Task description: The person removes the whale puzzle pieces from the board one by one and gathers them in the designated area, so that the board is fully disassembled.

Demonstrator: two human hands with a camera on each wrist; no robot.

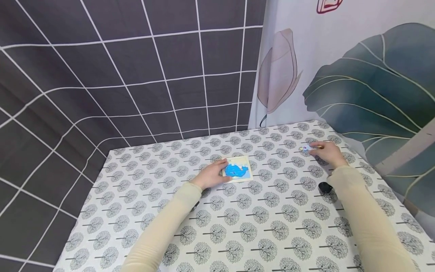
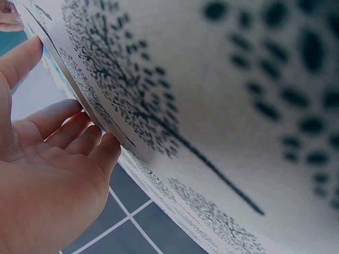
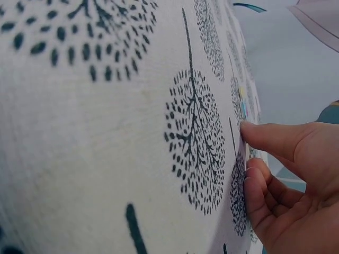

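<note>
A small pale-framed puzzle board (image 1: 247, 175) with a blue whale (image 1: 234, 171) on it lies flat at mid-table. My left hand (image 1: 212, 174) holds its left side, with the fingers at the far left corner and the thumb at the near edge. In the left wrist view, that hand's fingers (image 2: 61, 119) rest along the board's thin edge. Off to the right, my right hand (image 1: 327, 153) pinches a small colourful puzzle piece (image 1: 306, 148) close over the cloth. The right wrist view shows only a sliver of the piece (image 3: 243, 103) beyond the thumb.
The table wears a white cloth (image 1: 234, 215) printed with grey trees. A dark gridded curtain (image 1: 136, 75) hangs behind and to the left, and a leaf-patterned curtain (image 1: 367, 83) at the right. A round black thing (image 1: 325, 187) shows beneath the right wrist.
</note>
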